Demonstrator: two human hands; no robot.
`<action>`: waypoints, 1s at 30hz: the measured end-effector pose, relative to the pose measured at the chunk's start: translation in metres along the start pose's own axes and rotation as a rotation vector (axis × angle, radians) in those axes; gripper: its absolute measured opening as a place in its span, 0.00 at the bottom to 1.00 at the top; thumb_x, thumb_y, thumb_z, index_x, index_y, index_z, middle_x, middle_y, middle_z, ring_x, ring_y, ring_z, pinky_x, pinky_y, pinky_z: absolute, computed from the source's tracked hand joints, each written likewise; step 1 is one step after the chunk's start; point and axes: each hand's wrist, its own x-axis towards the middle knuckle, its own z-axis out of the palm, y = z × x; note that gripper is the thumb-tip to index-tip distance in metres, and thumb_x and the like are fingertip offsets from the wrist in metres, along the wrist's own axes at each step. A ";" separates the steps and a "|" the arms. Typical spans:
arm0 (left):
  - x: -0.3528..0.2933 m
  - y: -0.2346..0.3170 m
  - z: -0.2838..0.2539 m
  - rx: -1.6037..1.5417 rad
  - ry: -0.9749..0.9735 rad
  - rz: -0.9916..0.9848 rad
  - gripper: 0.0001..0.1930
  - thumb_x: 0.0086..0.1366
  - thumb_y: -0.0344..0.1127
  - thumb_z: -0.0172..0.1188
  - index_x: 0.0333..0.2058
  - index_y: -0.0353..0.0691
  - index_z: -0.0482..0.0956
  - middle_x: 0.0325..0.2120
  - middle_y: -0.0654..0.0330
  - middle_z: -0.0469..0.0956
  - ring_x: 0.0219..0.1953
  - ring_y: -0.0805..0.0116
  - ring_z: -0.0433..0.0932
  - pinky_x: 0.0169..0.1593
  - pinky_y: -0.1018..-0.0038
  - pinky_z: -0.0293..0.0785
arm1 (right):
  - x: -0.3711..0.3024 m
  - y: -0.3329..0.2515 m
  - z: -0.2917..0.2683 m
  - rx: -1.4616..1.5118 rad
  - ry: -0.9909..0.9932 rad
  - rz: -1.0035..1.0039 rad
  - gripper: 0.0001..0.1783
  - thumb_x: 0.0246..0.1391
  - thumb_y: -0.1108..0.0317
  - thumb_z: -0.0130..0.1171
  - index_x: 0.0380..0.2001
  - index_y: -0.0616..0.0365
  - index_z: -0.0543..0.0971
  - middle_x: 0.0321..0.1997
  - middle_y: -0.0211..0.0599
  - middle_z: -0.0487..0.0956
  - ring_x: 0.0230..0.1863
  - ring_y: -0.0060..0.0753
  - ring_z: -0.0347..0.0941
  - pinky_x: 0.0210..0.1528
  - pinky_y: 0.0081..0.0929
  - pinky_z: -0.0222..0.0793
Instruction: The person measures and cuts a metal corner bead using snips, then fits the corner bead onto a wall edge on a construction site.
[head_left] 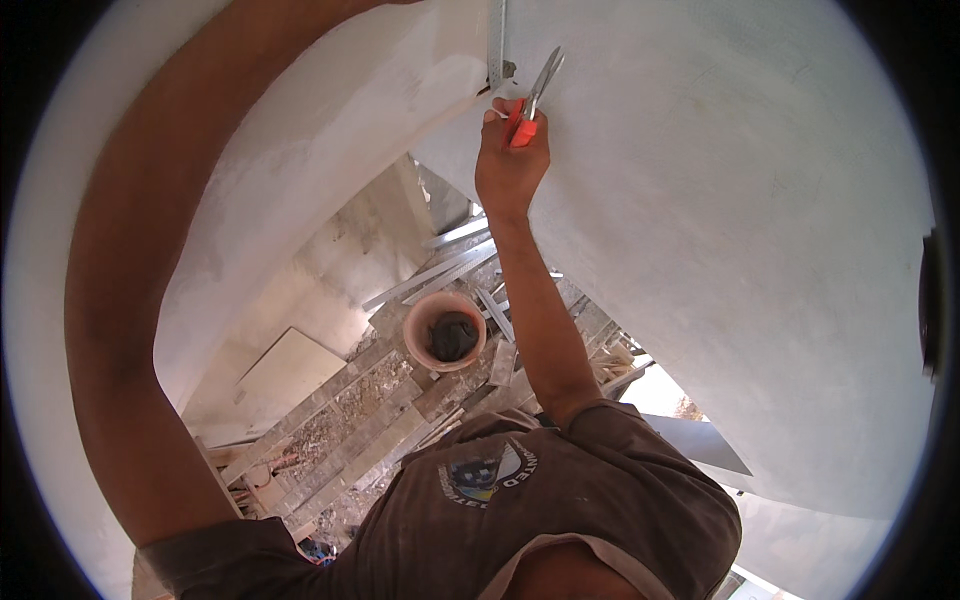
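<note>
In my right hand point(512, 175) is a pair of scissors or snips point(541, 88) with red handles and bare metal blades. The fingers are wrapped round the handles, and the blades point up along the pale wall on the right. Just left of the blades, a narrow metal strip with small holes point(496, 40) runs up the corner where two walls meet. A small dark gap shows at its lower end. My left arm point(130, 300) reaches up along the left wall and leaves the picture at the top, so its hand is out of sight.
Far below stands a pinkish bucket point(412, 335) with dark stuff inside, on planks point(350, 440) strewn with debris. Metal profiles point(445, 268) lie beside it. A pale board point(290, 370) rests lower left. Smooth walls point(740, 230) close in on both sides.
</note>
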 end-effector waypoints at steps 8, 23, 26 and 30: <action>-0.001 -0.001 -0.003 0.006 0.022 0.020 0.13 0.59 0.37 0.63 0.41 0.39 0.83 0.51 0.57 0.75 0.61 0.61 0.68 0.71 0.59 0.56 | 0.003 -0.006 0.006 0.060 0.007 0.028 0.13 0.59 0.78 0.56 0.48 0.67 0.73 0.43 0.39 0.81 0.35 0.24 0.76 0.42 0.25 0.73; 0.003 0.001 -0.006 -0.052 -0.041 -0.028 0.14 0.59 0.34 0.62 0.44 0.37 0.83 0.53 0.54 0.74 0.62 0.59 0.67 0.73 0.58 0.55 | 0.000 -0.012 0.006 0.083 0.025 0.057 0.13 0.59 0.79 0.54 0.48 0.68 0.74 0.37 0.38 0.80 0.35 0.25 0.74 0.42 0.24 0.71; 0.006 0.005 -0.006 -0.061 -0.006 -0.040 0.14 0.58 0.32 0.61 0.44 0.36 0.83 0.53 0.53 0.74 0.62 0.59 0.67 0.73 0.58 0.55 | -0.003 -0.015 0.003 0.142 0.017 0.138 0.13 0.59 0.79 0.55 0.48 0.67 0.75 0.35 0.35 0.78 0.33 0.21 0.72 0.39 0.22 0.69; 0.007 0.005 -0.009 -0.089 0.008 -0.003 0.16 0.56 0.31 0.62 0.44 0.36 0.84 0.53 0.53 0.74 0.63 0.59 0.67 0.73 0.56 0.54 | -0.011 -0.026 -0.008 0.192 -0.034 0.275 0.13 0.60 0.78 0.56 0.48 0.66 0.76 0.37 0.32 0.78 0.33 0.17 0.70 0.37 0.20 0.67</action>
